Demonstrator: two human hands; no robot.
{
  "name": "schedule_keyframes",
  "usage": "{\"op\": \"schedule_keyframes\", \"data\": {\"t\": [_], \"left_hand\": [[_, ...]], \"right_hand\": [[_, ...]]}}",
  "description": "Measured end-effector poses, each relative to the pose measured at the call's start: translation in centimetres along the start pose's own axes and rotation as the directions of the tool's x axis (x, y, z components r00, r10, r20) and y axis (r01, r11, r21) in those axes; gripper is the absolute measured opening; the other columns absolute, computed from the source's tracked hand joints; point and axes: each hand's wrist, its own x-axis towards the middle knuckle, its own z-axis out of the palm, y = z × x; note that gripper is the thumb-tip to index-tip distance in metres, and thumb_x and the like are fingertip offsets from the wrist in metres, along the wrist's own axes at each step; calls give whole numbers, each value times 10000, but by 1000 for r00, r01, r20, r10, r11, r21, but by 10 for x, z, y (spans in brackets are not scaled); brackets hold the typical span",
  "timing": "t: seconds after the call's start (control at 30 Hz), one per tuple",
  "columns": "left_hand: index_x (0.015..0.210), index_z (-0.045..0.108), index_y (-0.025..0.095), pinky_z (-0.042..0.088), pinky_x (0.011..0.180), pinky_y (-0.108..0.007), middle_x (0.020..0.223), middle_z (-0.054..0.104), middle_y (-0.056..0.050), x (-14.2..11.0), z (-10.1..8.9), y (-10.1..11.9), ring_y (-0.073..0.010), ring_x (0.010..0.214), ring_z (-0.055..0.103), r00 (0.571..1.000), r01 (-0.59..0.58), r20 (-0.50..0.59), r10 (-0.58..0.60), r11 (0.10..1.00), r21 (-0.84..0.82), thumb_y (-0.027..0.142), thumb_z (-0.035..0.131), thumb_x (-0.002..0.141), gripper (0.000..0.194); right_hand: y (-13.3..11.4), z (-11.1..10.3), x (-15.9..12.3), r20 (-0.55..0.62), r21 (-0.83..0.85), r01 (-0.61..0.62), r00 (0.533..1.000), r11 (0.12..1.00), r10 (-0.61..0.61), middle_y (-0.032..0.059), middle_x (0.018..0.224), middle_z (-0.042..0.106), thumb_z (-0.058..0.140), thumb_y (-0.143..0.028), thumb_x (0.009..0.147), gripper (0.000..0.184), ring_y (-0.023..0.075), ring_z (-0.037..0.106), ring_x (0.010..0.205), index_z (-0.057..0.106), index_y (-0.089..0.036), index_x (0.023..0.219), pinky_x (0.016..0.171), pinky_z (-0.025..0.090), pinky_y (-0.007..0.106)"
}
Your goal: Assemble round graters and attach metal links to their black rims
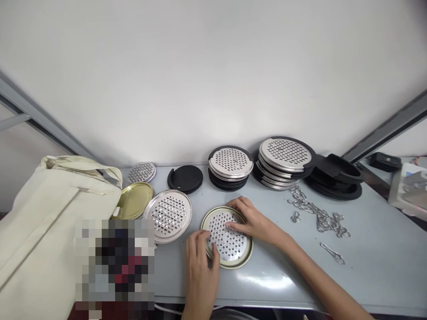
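Note:
A round perforated metal disc with a gold-coloured rim (230, 244) lies flat on the grey table (283, 275) in front of me. My left hand (200, 266) rests on its near left edge, fingers curled over the rim. My right hand (255, 220) lies on its far right part, fingers spread flat on the perforated face. Just left of it lies a second perforated silver disc (168, 215), untouched.
A cream cloth bag (43, 222) fills the left. By it lie a gold lid (133, 200), a small grater disc (142, 172) and a black lid (185, 178). Stacks of discs (230, 165) (285, 160) and black rings (336, 178) line the wall. Metal clips (320, 218) lie at right.

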Motion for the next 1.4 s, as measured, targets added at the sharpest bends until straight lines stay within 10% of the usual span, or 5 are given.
{"op": "schedule_keyframes", "data": {"t": [0.17,0.6,0.83,1.17,1.4], "left_hand": [[1055,564,226,386,840,-353,1050,595,-56,6,2,5,-209,1002,544,976,-176,135,172,984,21,116,457,866,243],[1079,561,236,381,858,-354,1083,601,-44,7,-2,4,-194,1020,535,967,-160,199,157,987,-3,123,460,879,251],[1078,568,246,433,887,-328,1070,605,-42,31,-41,-5,-180,1026,554,966,-189,171,194,981,-47,182,449,893,229],[967,547,183,465,805,-363,924,609,-70,101,-135,-107,-227,817,596,983,151,-150,-105,927,342,379,406,832,277],[889,605,207,482,766,-294,935,648,-38,103,-146,-136,-199,804,613,961,108,227,-156,972,208,469,497,783,303]], "right_hand": [[-3,-10,1,-56,7,53,997,999,-53,60,983,540,427,-364,928,224,187,529,950,570,-212,1010,875,430,325],[7,-20,2,-47,-3,21,999,1000,-21,38,856,577,438,-280,909,166,159,550,788,577,-199,865,732,441,286],[11,-11,2,29,-28,-52,998,998,53,23,806,583,438,-266,890,134,150,537,697,557,-204,883,638,429,274],[12,-11,0,-13,-81,-73,997,994,73,38,818,600,404,-257,885,150,175,562,744,545,-209,877,645,431,284],[14,-10,0,-20,-95,-58,998,994,56,32,801,595,406,-250,886,142,175,560,740,542,-212,874,648,426,279]]}}
